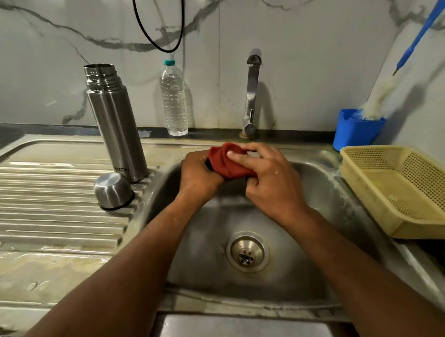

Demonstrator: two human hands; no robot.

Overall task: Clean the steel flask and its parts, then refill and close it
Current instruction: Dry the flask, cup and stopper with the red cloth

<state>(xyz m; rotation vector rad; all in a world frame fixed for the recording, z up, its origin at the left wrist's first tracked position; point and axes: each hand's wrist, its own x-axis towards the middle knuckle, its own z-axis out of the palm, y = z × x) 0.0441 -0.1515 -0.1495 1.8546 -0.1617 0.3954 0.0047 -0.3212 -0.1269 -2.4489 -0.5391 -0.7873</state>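
Brushed steel flask (115, 126), red cloth (227, 163), perforated plastic basket (406, 188)

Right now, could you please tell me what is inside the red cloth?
Both hands, left and right, grip the red cloth over the sink. A small dark edge shows at its left side; the rest is covered, so I cannot identify it.

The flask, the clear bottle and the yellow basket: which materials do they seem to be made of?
The flask looks like brushed stainless steel: grey metallic sheen, soft vertical reflections. The clear bottle seems thin transparent plastic: see-through ribbed wall, teal cap. The yellow basket is probably moulded plastic: matte, uniform colour, fine regular perforations.
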